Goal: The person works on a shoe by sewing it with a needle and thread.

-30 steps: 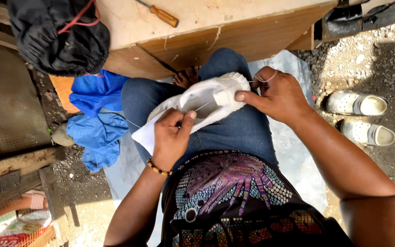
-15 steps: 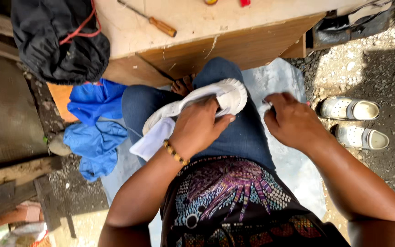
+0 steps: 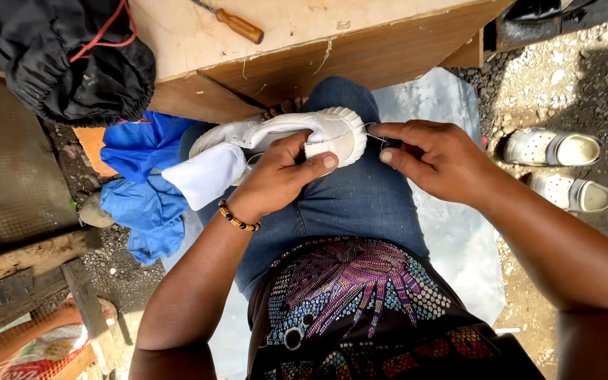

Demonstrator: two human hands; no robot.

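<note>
A white shoe [image 3: 332, 130] with a ribbed sole edge lies across my lap on blue jeans. My left hand [image 3: 279, 176] grips it from above, thumb pressed on the toe part. A white cloth or tongue piece [image 3: 209, 174] sticks out to the left of that hand. My right hand [image 3: 434, 158] is beside the toe of the shoe, its fingers pinched together on a thin thread or needle that runs to the shoe; the tool itself is too small to make out.
A wooden bench [image 3: 304, 42] stands just ahead with a wooden-handled tool [image 3: 237, 24] on it. A black bag [image 3: 72, 60] hangs at the left, blue cloth [image 3: 142, 183] lies below it. A pair of white sandals [image 3: 557, 169] sits on gravel at the right.
The shoe has been turned on my lap and my left hand has shifted onto its toe. My right hand went away to the right, then came back to the shoe's tip.
</note>
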